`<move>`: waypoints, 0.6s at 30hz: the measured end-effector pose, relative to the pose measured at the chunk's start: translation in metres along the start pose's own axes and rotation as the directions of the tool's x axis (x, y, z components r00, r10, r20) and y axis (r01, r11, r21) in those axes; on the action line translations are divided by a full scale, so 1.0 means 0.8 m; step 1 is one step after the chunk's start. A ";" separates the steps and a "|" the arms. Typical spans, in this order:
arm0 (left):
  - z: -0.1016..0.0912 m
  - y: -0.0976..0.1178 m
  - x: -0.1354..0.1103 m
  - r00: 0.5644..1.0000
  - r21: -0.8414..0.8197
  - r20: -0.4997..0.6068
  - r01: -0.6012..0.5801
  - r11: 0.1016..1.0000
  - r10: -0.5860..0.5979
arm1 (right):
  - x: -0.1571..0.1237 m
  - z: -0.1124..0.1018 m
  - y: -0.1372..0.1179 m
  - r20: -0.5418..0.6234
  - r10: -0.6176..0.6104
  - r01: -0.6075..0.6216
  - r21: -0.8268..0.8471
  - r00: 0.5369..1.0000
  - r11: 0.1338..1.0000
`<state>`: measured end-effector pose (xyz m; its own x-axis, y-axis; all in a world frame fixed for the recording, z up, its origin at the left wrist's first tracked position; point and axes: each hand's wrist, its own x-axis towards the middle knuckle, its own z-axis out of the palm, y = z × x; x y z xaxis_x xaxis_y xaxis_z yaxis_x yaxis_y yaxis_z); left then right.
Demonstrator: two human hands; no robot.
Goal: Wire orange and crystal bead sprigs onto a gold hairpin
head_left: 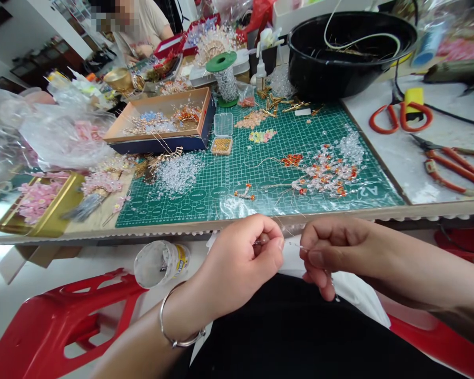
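Observation:
My left hand [240, 258] and my right hand [332, 247] are held together over my lap, just below the table's front edge. Both are closed in a pinch on a thin wire [294, 243] that runs between their fingertips. A silver bangle [177, 337] circles my left wrist. On the green cutting mat [260, 173] straight ahead lies a cluster of clear and orange beads on wire [324, 173]. A pile of clear beads [177, 171] lies at the mat's left.
A black tub [347, 47] stands at the back right, with red scissors [398, 116] and red pliers [454, 166] beside the mat. An open box of beadwork [161, 121], a gold tray [43, 205], a red stool [59, 321] and a plastic jar [161, 263] lie left. Another person sits at the far side.

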<state>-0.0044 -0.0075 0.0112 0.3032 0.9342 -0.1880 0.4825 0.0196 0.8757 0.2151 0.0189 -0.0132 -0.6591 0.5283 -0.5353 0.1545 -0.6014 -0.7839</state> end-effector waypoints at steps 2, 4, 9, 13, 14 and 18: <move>-0.001 0.001 -0.001 1.000 0.010 0.000 -0.009 1.000 0.009 | -0.002 -0.001 0.000 -0.007 -0.003 0.003 -0.027 1.000 1.000; -0.002 0.001 -0.002 1.000 0.031 -0.002 -0.023 0.999 0.023 | -0.004 -0.002 -0.001 -0.009 0.000 -0.001 -0.058 1.000 0.998; -0.003 0.000 -0.004 1.000 0.066 0.009 -0.029 0.997 0.028 | -0.007 -0.007 -0.001 -0.031 0.019 -0.023 -0.131 0.999 0.991; -0.002 -0.001 -0.005 0.998 0.072 0.023 -0.056 0.996 0.054 | -0.005 -0.006 0.001 -0.009 0.006 -0.007 -0.092 1.000 0.996; -0.002 -0.002 -0.006 0.998 0.068 0.027 -0.059 0.996 0.057 | -0.005 -0.006 0.001 -0.015 0.008 -0.009 -0.100 1.000 0.995; -0.005 -0.004 -0.007 0.996 0.070 0.068 -0.070 0.995 0.065 | -0.005 -0.005 0.000 -0.033 0.013 -0.018 -0.136 0.999 0.991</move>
<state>-0.0105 -0.0112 0.0113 0.3890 0.9071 -0.1606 0.5168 -0.0706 0.8532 0.2209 0.0191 -0.0123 -0.6321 0.5399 -0.5558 0.2646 -0.5238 -0.8097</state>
